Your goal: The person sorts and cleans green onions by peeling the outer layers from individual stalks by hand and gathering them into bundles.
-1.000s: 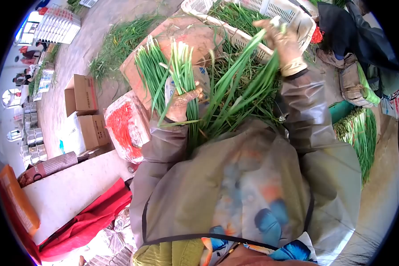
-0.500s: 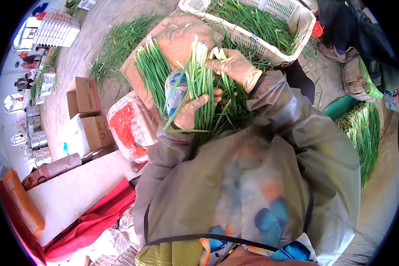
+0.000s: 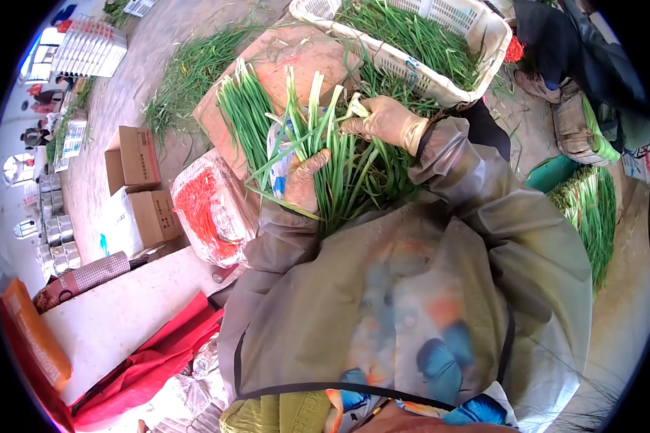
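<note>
My left hand (image 3: 305, 182), in a thin glove, is closed around a loose bunch of garlic chives (image 3: 332, 173) whose pale ends fan out upward. My right hand (image 3: 393, 126), also gloved, pinches a few chive stems near their pale ends, to the right of that bunch. Long green leaves hang between and below both hands, over my lap. To the left, a neat bundle of chives (image 3: 247, 108) lies on a tan board-like surface (image 3: 296, 50), white ends pointing up. A blue-and-white printed object (image 3: 278, 169) is partly hidden behind my left hand.
A white plastic crate (image 3: 495, 43) of chives stands at the upper right. Loose greens (image 3: 188, 79) cover the floor at upper left. Red ties (image 3: 204, 209) lie on a wrapped block beside cardboard boxes (image 3: 133, 159). More chives (image 3: 592, 216) are stacked at right.
The chives in my left hand have spread apart at their pale ends. My right hand has moved slightly right and down, away from the left, with stems in its fingers.
</note>
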Action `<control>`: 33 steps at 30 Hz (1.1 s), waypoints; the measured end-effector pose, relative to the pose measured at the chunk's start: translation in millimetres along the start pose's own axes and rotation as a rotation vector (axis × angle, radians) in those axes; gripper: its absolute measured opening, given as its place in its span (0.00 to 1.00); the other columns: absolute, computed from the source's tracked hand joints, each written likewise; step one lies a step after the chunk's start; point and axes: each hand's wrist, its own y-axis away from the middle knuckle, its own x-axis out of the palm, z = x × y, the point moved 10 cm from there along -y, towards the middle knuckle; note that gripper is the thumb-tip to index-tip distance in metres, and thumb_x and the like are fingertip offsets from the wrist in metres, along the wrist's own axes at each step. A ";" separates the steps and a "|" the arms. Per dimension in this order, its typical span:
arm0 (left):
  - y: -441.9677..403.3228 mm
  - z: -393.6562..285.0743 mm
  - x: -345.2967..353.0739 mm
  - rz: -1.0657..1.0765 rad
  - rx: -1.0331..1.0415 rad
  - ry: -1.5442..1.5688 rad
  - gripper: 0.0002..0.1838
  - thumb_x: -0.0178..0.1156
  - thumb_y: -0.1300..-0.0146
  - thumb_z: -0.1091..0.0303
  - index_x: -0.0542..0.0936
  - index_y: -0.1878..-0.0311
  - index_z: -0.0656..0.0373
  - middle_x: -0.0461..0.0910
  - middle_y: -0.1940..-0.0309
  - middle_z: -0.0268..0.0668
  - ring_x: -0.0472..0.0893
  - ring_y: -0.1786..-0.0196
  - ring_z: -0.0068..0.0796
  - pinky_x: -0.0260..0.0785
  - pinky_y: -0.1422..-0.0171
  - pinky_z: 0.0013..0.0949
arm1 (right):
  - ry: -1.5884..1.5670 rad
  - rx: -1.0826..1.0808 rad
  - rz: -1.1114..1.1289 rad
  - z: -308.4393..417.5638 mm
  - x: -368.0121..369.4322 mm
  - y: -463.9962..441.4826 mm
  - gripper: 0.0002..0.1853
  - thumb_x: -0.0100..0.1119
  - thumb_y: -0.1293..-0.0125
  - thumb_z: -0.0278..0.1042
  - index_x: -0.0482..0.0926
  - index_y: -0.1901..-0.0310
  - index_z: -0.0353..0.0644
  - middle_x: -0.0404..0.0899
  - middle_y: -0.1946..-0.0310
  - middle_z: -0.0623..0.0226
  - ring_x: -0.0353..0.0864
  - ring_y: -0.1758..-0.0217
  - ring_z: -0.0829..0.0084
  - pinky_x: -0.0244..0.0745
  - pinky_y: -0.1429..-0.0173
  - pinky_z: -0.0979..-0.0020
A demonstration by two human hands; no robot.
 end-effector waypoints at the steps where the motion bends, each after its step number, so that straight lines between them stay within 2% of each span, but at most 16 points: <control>1: -1.6 0.4 -3.8 -0.002 0.020 0.008 0.22 0.59 0.46 0.69 0.70 0.47 0.62 0.77 0.59 0.40 0.78 0.60 0.33 0.73 0.53 0.36 | 0.054 0.013 0.020 -0.2 2.2 0.3 0.17 0.64 0.44 0.43 0.78 0.62 0.36 0.76 0.76 0.70 0.71 0.76 0.78 0.68 0.69 0.74; 3: -1.1 0.2 -8.7 -0.005 0.038 0.019 0.22 0.59 0.46 0.70 0.71 0.47 0.62 0.78 0.59 0.40 0.79 0.60 0.34 0.73 0.52 0.37 | 0.027 -0.010 0.033 8.1 -1.5 10.1 0.15 0.63 0.44 0.44 0.79 0.64 0.39 0.76 0.76 0.71 0.70 0.76 0.80 0.67 0.70 0.77; 7: 9.1 -8.9 -29.3 -0.132 0.023 0.098 0.17 0.55 0.44 0.76 0.71 0.49 0.63 0.77 0.61 0.41 0.79 0.61 0.38 0.75 0.56 0.42 | -0.565 -0.083 -0.021 16.1 -39.0 27.1 0.05 0.57 0.42 0.36 0.77 0.67 0.46 0.75 0.76 0.75 0.65 0.78 0.85 0.60 0.74 0.82; 9: 13.8 -14.5 -30.7 -0.172 0.016 0.122 0.16 0.54 0.43 0.76 0.72 0.50 0.63 0.78 0.62 0.41 0.79 0.62 0.38 0.76 0.56 0.43 | -0.307 -0.210 -0.212 19.0 -67.7 25.3 0.08 0.56 0.40 0.33 0.78 0.61 0.43 0.74 0.77 0.76 0.64 0.78 0.84 0.59 0.74 0.82; 10: 11.9 -14.3 -38.1 -0.182 0.023 0.080 0.15 0.53 0.43 0.77 0.72 0.50 0.63 0.78 0.62 0.41 0.79 0.62 0.36 0.76 0.56 0.40 | -0.049 -0.078 -0.246 7.7 -72.1 22.4 0.11 0.57 0.40 0.35 0.78 0.56 0.45 0.76 0.74 0.75 0.66 0.77 0.84 0.63 0.73 0.80; 11: 11.3 -11.1 -40.6 -0.179 0.020 0.077 0.15 0.53 0.43 0.77 0.72 0.50 0.63 0.78 0.62 0.41 0.79 0.62 0.36 0.76 0.56 0.40 | 0.326 -0.138 -0.512 22.7 -82.8 33.8 0.10 0.57 0.39 0.37 0.77 0.56 0.49 0.77 0.74 0.73 0.70 0.76 0.82 0.68 0.71 0.78; 13: 8.8 -5.4 -41.2 -0.232 0.015 0.005 0.15 0.53 0.44 0.77 0.73 0.51 0.62 0.78 0.63 0.39 0.79 0.62 0.33 0.75 0.55 0.37 | 0.292 -0.315 -0.502 34.2 -59.9 33.5 0.12 0.59 0.41 0.41 0.77 0.56 0.50 0.77 0.75 0.68 0.74 0.75 0.79 0.72 0.69 0.76; 14: 7.6 -8.4 -28.8 -0.193 0.062 -0.089 0.16 0.60 0.45 0.68 0.74 0.54 0.63 0.78 0.68 0.37 0.77 0.71 0.28 0.71 0.67 0.27 | 0.448 -0.456 -0.537 58.4 -42.9 40.9 0.14 0.58 0.41 0.45 0.76 0.57 0.49 0.76 0.76 0.64 0.77 0.74 0.74 0.73 0.69 0.72; 17: 4.7 4.3 -11.6 -0.048 0.008 -0.086 0.16 0.60 0.44 0.67 0.74 0.53 0.62 0.78 0.68 0.37 0.78 0.70 0.28 0.71 0.67 0.28 | 0.800 -0.322 -0.388 58.1 2.1 19.2 0.14 0.52 0.39 0.46 0.75 0.59 0.46 0.78 0.72 0.60 0.79 0.68 0.60 0.74 0.65 0.65; 19: 7.4 2.9 -8.2 -0.062 0.013 -0.155 0.16 0.61 0.44 0.67 0.73 0.53 0.61 0.78 0.66 0.35 0.78 0.70 0.27 0.71 0.67 0.27 | 0.891 -0.221 -0.249 41.6 12.7 0.5 0.11 0.50 0.41 0.38 0.73 0.60 0.43 0.78 0.72 0.59 0.79 0.68 0.58 0.74 0.63 0.63; 20: 8.0 5.0 -11.3 -0.042 0.007 -0.159 0.17 0.61 0.45 0.67 0.73 0.53 0.61 0.78 0.66 0.35 0.77 0.69 0.27 0.71 0.66 0.27 | 0.972 -0.418 -0.355 53.5 13.6 2.8 0.08 0.46 0.41 0.32 0.73 0.61 0.43 0.77 0.75 0.60 0.79 0.70 0.60 0.74 0.67 0.64; 24: 12.7 16.3 -25.5 0.077 -0.071 -0.115 0.23 0.64 0.49 0.68 0.71 0.50 0.64 0.77 0.68 0.36 0.76 0.71 0.26 0.69 0.67 0.27 | 1.229 -0.329 -0.363 37.1 -11.7 -24.4 0.11 0.41 0.39 0.29 0.72 0.58 0.41 0.75 0.79 0.62 0.78 0.74 0.65 0.73 0.75 0.65; 25: 15.3 23.4 -15.6 0.213 -0.165 -0.075 0.26 0.67 0.51 0.65 0.71 0.49 0.65 0.77 0.69 0.37 0.76 0.72 0.26 0.68 0.67 0.28 | 1.194 -0.381 -0.443 48.2 -23.3 -21.2 0.12 0.42 0.37 0.31 0.71 0.54 0.41 0.74 0.79 0.63 0.78 0.75 0.65 0.73 0.75 0.65; 29: 26.5 25.4 8.7 0.402 -0.173 -0.100 0.34 0.71 0.58 0.58 0.71 0.49 0.64 0.75 0.72 0.37 0.74 0.74 0.28 0.66 0.68 0.28 | 0.957 0.049 -0.456 -4.6 -77.0 -33.2 0.13 0.46 0.34 0.36 0.72 0.50 0.47 0.78 0.73 0.57 0.80 0.71 0.60 0.75 0.69 0.63; 31: 21.7 14.1 7.9 0.373 -0.094 -0.104 0.32 0.71 0.57 0.61 0.71 0.49 0.64 0.77 0.69 0.38 0.76 0.71 0.29 0.68 0.66 0.29 | 0.685 0.049 -0.548 -25.4 -94.3 -28.4 0.21 0.55 0.40 0.45 0.71 0.49 0.41 0.79 0.68 0.53 0.79 0.71 0.61 0.74 0.65 0.67; 33: 15.9 -1.1 -13.0 0.104 0.000 -0.227 0.31 0.70 0.55 0.61 0.70 0.49 0.62 0.75 0.75 0.37 0.74 0.74 0.28 0.66 0.70 0.28 | 0.540 -0.058 -0.619 -29.0 -98.5 -21.2 0.22 0.58 0.41 0.46 0.72 0.49 0.43 0.79 0.68 0.58 0.77 0.71 0.69 0.73 0.65 0.71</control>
